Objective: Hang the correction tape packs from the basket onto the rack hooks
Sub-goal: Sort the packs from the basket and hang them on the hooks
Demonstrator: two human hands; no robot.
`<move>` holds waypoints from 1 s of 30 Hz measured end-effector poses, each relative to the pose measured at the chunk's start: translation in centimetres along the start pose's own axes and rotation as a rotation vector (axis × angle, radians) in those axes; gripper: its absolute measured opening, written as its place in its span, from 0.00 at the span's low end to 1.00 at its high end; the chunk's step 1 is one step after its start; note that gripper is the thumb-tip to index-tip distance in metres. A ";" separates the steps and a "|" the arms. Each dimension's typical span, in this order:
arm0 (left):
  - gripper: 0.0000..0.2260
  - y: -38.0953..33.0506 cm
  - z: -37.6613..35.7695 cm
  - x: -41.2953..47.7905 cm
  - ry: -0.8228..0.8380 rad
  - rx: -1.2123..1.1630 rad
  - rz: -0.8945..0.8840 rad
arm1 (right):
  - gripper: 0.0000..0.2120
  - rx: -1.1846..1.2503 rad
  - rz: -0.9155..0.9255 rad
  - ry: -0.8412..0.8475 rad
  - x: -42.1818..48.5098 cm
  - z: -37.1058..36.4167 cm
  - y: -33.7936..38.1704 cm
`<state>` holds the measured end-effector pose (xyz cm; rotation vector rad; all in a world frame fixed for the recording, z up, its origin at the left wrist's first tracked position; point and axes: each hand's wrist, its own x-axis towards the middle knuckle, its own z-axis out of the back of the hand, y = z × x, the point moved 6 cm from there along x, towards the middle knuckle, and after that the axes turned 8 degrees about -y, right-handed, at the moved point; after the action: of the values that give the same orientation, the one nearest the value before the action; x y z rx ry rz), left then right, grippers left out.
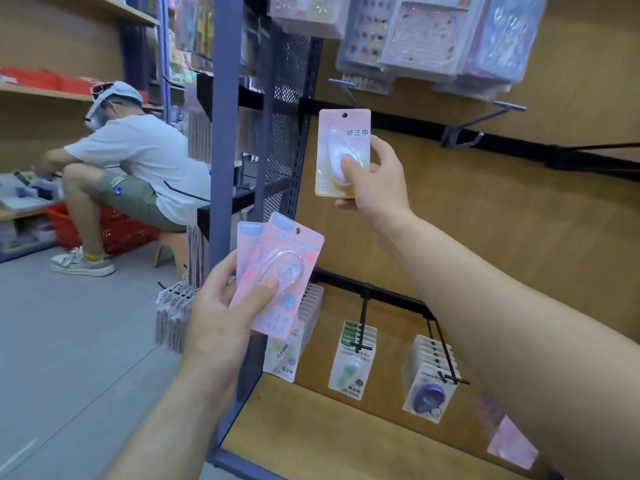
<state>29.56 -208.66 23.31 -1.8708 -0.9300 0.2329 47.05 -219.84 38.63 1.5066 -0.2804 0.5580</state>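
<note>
My right hand [372,178] holds one pink correction tape pack [341,133] upright, thumb on its blister, just below a bare rack hook [348,90] on the upper black rail. The pack's hang hole sits a little under and to the left of that hook's tip. My left hand [225,306] grips two more pink packs [280,271] fanned together, lower and to the left, thumb pressing the front blister. A second bare hook [491,116] juts out further right on the same rail. The basket is not in view.
On the lower rail hang rows of correction tape packs: a green row [353,362], a purple row [433,375] and a white row [294,341]. Sticker sheets [433,39] hang above. A wooden shelf [346,441] lies below. A person [131,161] sits on a stool by a red basket at left.
</note>
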 end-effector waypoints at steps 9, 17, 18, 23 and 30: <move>0.19 0.6 0.2 0.2 -0.039 -0.002 0.025 | 0.24 0.014 0.000 -0.038 0.0 -0.2 -0.9; 0.18 0.8 0.0 0.3 -0.052 -0.007 0.029 | 0.24 -0.108 -0.012 -0.109 1.4 -0.3 -1.7; 0.19 1.0 0.0 0.3 -0.057 -0.004 0.031 | 0.25 -0.142 -0.031 -0.119 1.5 -0.2 -2.0; 0.19 2.4 0.1 0.3 -0.068 0.010 0.072 | 0.27 -0.288 -0.195 -0.112 -3.1 1.5 -5.2; 0.25 8.4 -3.5 -3.8 0.089 0.116 0.276 | 0.11 0.025 -0.468 0.090 -16.0 6.4 -11.3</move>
<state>32.98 -215.49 17.13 -1.8822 -0.5844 0.3596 40.38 -228.61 21.22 1.5020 0.1499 0.2536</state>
